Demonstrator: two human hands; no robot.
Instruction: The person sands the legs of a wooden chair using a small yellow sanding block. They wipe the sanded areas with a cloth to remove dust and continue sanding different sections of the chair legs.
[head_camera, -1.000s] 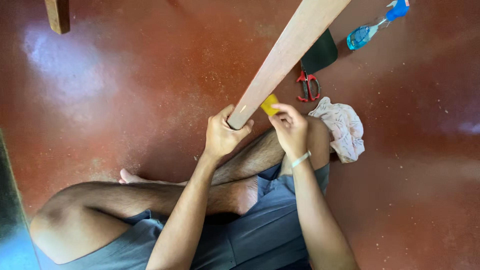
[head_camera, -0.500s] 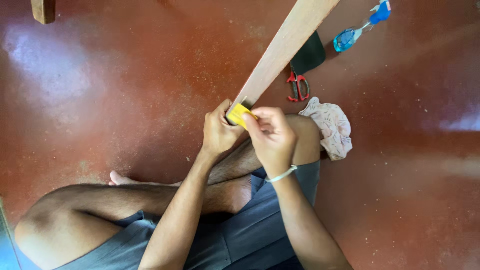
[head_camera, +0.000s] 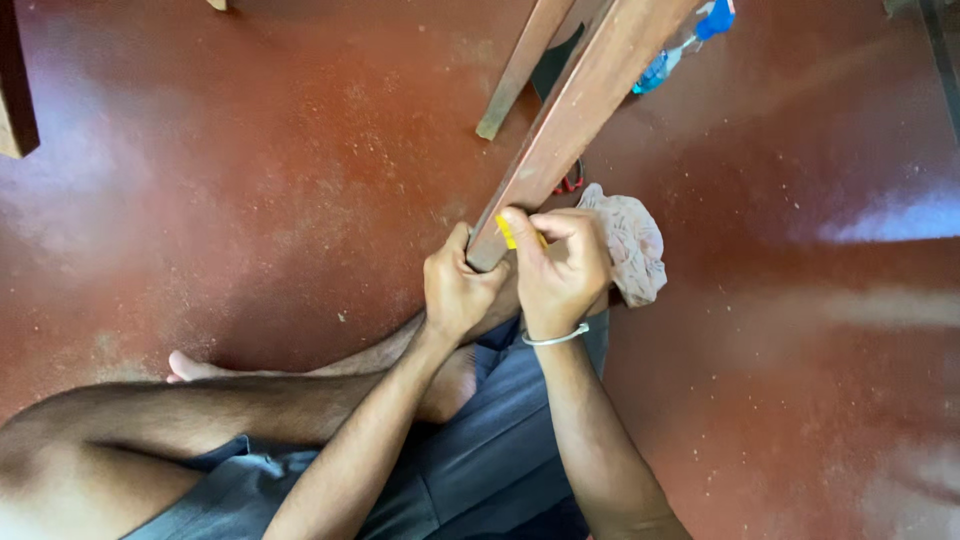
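At the far left edge a dark wooden post (head_camera: 14, 85) stands on the polished red-brown floor (head_camera: 250, 180). Near the camera, the person's bare crossed legs (head_camera: 200, 420) and grey shorts (head_camera: 480, 450) fill the lower left. The left hand (head_camera: 458, 290) wraps its fingers (head_camera: 455, 262) tightly around the near end of a long reddish-brown wooden plank (head_camera: 575, 120), which slants up and away to the far right. Just right of it, the right hand (head_camera: 560, 270), with a thin silver bangle (head_camera: 555, 338) at the wrist, pinches a small yellow block (head_camera: 507, 235) between thumb and fingers, pressed against the plank's near end. A second, thinner wooden strip (head_camera: 515, 75) lies just left of the plank, farther off. Right of the hands a crumpled pale patterned cloth (head_camera: 630, 245) rests on the floor, touching the right hand. A red-handled tool (head_camera: 572, 180) peeks out beside the plank, and far right lies a clear bottle with a blue cap (head_camera: 690, 38).
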